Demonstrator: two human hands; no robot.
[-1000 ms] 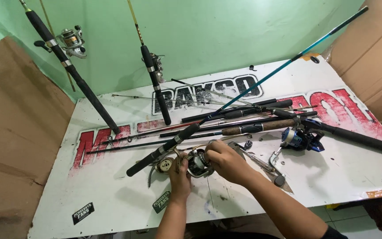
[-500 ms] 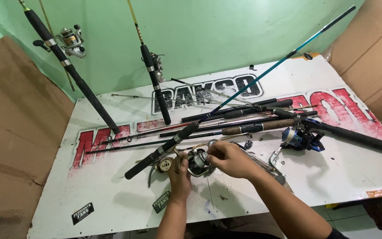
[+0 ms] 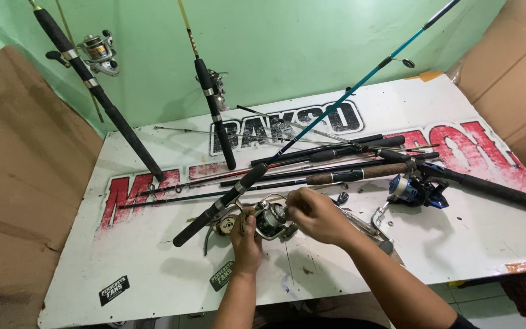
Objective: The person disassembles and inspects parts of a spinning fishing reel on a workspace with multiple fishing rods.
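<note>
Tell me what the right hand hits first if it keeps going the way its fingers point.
The right hand points left, fingers on the silver spinning reel that the left hand steadies. Straight on, it would probably meet the black foam grip of the teal rod; depth is unclear.

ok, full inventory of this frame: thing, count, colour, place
silver spinning reel: 1, silver and black, front centre of table, in both hands
teal fishing rod: 1, teal blank with black grip, slanting up over the table from beside the hands
black-handled rods with reels: 2, one leaning at far left, one at centre, against the green wall
blue spinning reel: 1, blue and black, right of the hands
loose rods: several, black and brown, lying across mid table
white printed board table: 1, white with red and black lettering
cardboard sheets: 2, brown, left and right
left hand: on the reel
right hand: on the reel
</note>
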